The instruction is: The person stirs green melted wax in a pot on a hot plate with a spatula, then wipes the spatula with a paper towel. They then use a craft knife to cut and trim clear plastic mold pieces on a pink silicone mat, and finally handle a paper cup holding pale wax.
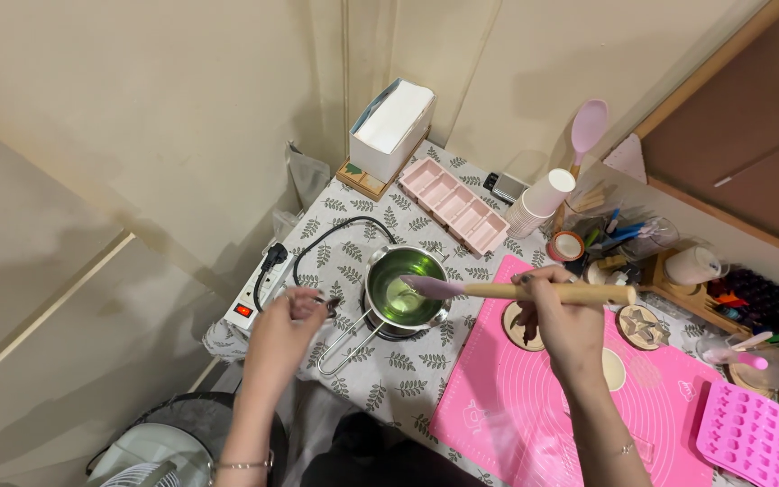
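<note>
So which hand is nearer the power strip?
Left. The left hand is just right of the power strip, by the pot handle; the right hand is across the pot, holding the spatula.

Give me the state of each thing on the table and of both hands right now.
Small pot: upright on a burner, holding green liquid.
Spatula: held level, pink head dipped in the pot.
Right hand: closed on the spatula's wooden handle.
Left hand: pinched at the pot's wire handle.
Power strip: plug inserted.
Pink bar mould: cavities empty.
Paper cups: stacked upright.
</note>
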